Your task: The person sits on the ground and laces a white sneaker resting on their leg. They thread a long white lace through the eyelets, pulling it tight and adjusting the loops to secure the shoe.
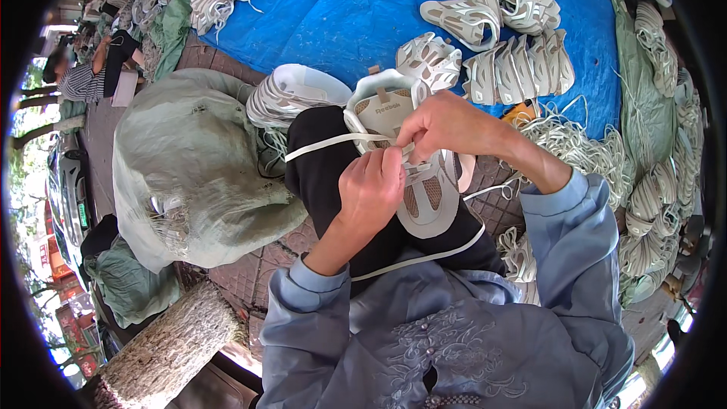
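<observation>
A white and beige sneaker upper (pixel 429 208) lies across my lap, its toe toward me and its tongue (pixel 381 112) standing up at the far end. My left hand (pixel 371 188) is closed in a pinch over the eyelet area, gripping the cream shoelace (pixel 329 143). Close against it, my right hand (pixel 448 130) also pinches at the lacing, fingertips nearly touching the left ones. One length of lace runs left over my dark trouser leg; another loops over my thigh near the toe. The fingers hide the exact eyelets.
A blue tarp (pixel 333 15) ahead bears stacked sneaker uppers (pixel 519 68). Loose laces (pixel 579 148) lie heaped at the right. A big greenish sack (pixel 189 167) fills the left, beside a stone post (pixel 170 341). Another person (pixel 87 79) sits far left.
</observation>
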Demonstrator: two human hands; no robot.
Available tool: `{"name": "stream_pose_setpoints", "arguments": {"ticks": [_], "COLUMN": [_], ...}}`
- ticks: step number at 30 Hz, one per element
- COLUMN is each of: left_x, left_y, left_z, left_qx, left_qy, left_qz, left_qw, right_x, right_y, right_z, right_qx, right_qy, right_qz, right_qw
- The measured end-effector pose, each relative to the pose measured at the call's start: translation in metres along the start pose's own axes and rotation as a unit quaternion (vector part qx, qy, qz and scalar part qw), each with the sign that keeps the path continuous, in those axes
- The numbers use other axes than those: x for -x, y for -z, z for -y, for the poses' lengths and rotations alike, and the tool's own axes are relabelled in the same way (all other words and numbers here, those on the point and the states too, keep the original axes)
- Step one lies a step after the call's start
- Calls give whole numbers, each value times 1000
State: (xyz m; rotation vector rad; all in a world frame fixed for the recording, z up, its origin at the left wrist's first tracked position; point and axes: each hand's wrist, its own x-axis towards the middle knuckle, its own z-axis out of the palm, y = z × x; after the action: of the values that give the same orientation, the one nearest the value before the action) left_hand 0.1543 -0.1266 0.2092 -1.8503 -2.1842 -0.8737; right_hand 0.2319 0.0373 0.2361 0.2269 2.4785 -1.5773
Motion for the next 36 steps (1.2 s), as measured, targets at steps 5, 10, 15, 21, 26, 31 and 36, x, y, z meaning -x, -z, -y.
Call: {"name": "stream_pose_setpoints", "arguments": {"ticks": [5, 10, 15, 21, 26, 31, 36], "left_x": [2, 1, 0, -5, -21, -17, -15], "left_y": [4, 5, 6, 22, 19, 15, 17], "left_z": [2, 0, -2, 15, 19, 21, -3], "left_qx": [-64, -75, 0, 461, 600, 554, 272], "left_qy": [-20, -19, 36, 319, 390, 385, 195], "left_qz": [16, 26, 35, 199, 273, 273, 198], "left_qw": [998, 997, 999, 804, 643, 686, 921], "right_x": [-4, -9, -2, 9, 7, 12, 26], "right_y": [1, -5, -23, -22, -26, -30, -4], "right_z": [-1, -2, -7, -18, -19, -34, 6], "right_qx": [-83, 24, 333, 422, 363, 176, -82], "right_qy": [-55, 13, 155, 361, 372, 265, 5], "right_qz": [123, 97, -134, -358, -424, -355, -78], "right_qw": [987, 995, 920, 751, 742, 879, 994]}}
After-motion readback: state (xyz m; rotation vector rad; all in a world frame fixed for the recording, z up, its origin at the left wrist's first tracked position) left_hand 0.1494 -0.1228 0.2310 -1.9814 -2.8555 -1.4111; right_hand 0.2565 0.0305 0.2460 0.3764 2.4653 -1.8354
